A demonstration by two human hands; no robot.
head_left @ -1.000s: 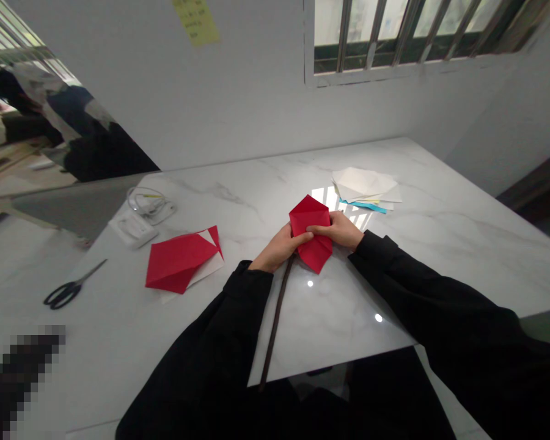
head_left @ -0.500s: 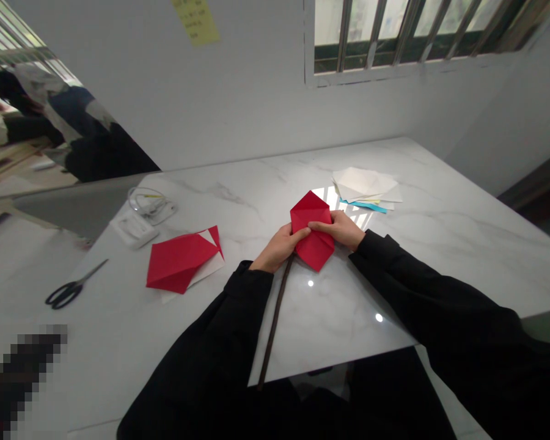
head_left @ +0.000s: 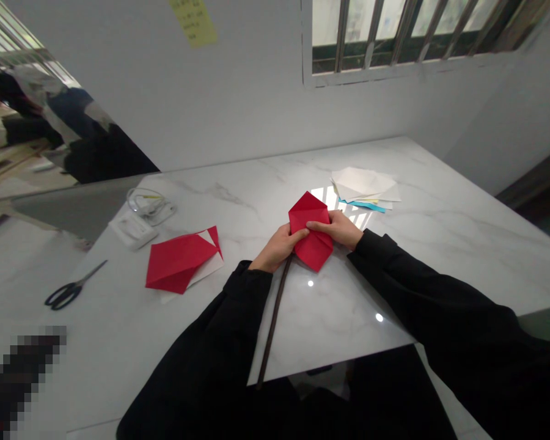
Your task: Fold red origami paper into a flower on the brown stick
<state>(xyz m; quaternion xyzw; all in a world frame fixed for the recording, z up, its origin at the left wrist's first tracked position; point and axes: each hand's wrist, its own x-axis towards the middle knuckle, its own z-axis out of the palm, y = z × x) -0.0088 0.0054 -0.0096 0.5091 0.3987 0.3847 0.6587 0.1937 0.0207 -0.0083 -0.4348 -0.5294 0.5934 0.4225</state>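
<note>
Both hands grip a folded piece of red paper [head_left: 309, 214] above the table. On its left edge is my left hand [head_left: 275, 245], thumb lying across the front and fingers hidden behind. My right hand [head_left: 341, 229] pinches the right edge, its thumb almost meeting the left thumb at the paper's middle. The paper's upper end comes to a folded point, and its lower end is also pointed. A thin dark brown stick or cord [head_left: 275, 318] runs from below my left hand to the table's front edge.
On the marble-patterned table [head_left: 238, 211], more red paper [head_left: 176, 263] lies over white sheets at left. Black-handled scissors [head_left: 66, 295] and a white box [head_left: 135, 229] with a cable [head_left: 149, 205] lie farther left. White and blue sheets [head_left: 366, 183] are stacked at back right.
The hands and red paper hold nearly the same pose. The whole view has shifted very slightly; nothing else has visibly moved.
</note>
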